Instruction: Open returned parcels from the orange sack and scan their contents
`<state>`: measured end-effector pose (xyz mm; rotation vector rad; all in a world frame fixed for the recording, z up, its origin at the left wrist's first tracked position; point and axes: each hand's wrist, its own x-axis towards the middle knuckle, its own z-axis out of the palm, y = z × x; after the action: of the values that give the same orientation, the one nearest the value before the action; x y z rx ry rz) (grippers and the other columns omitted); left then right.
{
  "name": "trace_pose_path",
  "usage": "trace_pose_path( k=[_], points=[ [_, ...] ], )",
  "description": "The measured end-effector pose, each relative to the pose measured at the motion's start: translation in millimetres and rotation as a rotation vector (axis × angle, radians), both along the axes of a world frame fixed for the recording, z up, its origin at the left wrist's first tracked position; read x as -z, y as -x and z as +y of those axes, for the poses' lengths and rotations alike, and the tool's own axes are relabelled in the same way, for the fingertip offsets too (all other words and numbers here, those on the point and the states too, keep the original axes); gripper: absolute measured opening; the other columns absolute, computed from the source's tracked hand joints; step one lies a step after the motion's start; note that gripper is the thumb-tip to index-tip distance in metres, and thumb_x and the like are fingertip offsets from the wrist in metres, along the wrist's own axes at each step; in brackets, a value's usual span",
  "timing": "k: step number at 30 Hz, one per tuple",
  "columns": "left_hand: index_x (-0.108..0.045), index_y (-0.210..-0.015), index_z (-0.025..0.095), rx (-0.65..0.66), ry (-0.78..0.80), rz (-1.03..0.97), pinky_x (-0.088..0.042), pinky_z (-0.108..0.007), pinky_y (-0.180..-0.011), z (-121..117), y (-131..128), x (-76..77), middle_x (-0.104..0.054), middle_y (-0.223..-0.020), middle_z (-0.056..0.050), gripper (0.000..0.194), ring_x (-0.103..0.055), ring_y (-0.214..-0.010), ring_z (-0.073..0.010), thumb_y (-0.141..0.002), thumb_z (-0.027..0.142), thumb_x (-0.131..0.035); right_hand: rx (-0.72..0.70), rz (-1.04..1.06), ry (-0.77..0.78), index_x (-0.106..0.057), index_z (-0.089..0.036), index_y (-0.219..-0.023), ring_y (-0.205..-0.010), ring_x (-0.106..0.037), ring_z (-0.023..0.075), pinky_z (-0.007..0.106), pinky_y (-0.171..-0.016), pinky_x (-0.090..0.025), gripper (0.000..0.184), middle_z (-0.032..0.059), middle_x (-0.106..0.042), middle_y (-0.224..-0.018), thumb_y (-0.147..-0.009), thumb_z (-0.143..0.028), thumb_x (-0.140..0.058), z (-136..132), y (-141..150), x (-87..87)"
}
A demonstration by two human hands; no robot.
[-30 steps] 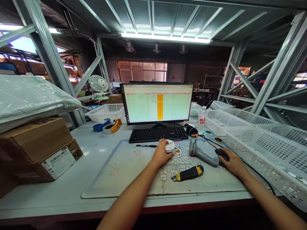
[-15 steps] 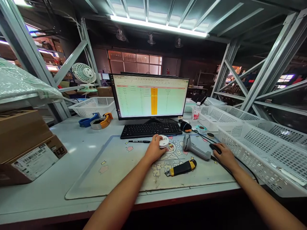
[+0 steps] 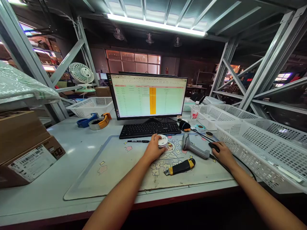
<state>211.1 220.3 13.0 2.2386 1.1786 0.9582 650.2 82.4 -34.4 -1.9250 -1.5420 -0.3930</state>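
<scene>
My left hand (image 3: 153,149) is closed around a round white container (image 3: 163,141) with dark lettering on its top, on the desk mat (image 3: 115,169) just below the keyboard (image 3: 150,128). At the mat's right edge my right hand (image 3: 224,155) rests over a black computer mouse (image 3: 214,146), fingers curved on it. Between the hands lies a grey barcode scanner (image 3: 195,149). Nearer to me is a black and yellow utility knife (image 3: 180,167). A black pen (image 3: 138,141) lies left of my left hand. The monitor (image 3: 148,97) shows a spreadsheet with an orange column.
White plastic baskets (image 3: 261,155) line the right side, with a clear bottle (image 3: 194,112) beside them. Tape dispensers (image 3: 100,121) lie at the back left, before another basket (image 3: 92,107). Cardboard boxes (image 3: 24,140) stand at the left. A small fan (image 3: 81,72) is behind.
The camera view has turned right and tilted slightly down, so everything appears shifted left and up. Both hands keep their places on the white container and the mouse.
</scene>
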Motion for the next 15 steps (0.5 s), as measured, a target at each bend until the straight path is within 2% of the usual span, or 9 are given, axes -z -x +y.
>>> trace_pose_path(
  k=[7,15],
  points=[
    [-0.053,-0.126,0.023,0.002,0.010,0.019,-0.047,-0.053,-0.120,0.6,0.3,-0.1,-0.036,-0.164,-0.016,0.060,-0.050,-0.147,-0.0376,-0.079,0.035,-0.086,0.009,-0.002,0.007,-0.074,-0.019,-0.122,-0.114,-0.068,0.0300,0.045,-0.105,-0.054,0.041,0.0134,-0.070,-0.127,-0.090,-0.036,-0.053,-0.3,1.6,-0.6],
    [-0.055,-0.126,0.024,0.003,-0.018,0.002,-0.051,-0.051,-0.115,0.5,0.5,0.6,-0.041,-0.160,-0.015,0.057,-0.055,-0.142,-0.0357,-0.078,0.034,-0.085,0.002,0.000,0.002,-0.074,-0.020,-0.123,-0.115,-0.067,0.0313,0.047,-0.105,-0.054,0.040,0.0137,-0.069,-0.129,-0.091,-0.035,-0.054,-0.1,-0.6,1.3]
  ],
)
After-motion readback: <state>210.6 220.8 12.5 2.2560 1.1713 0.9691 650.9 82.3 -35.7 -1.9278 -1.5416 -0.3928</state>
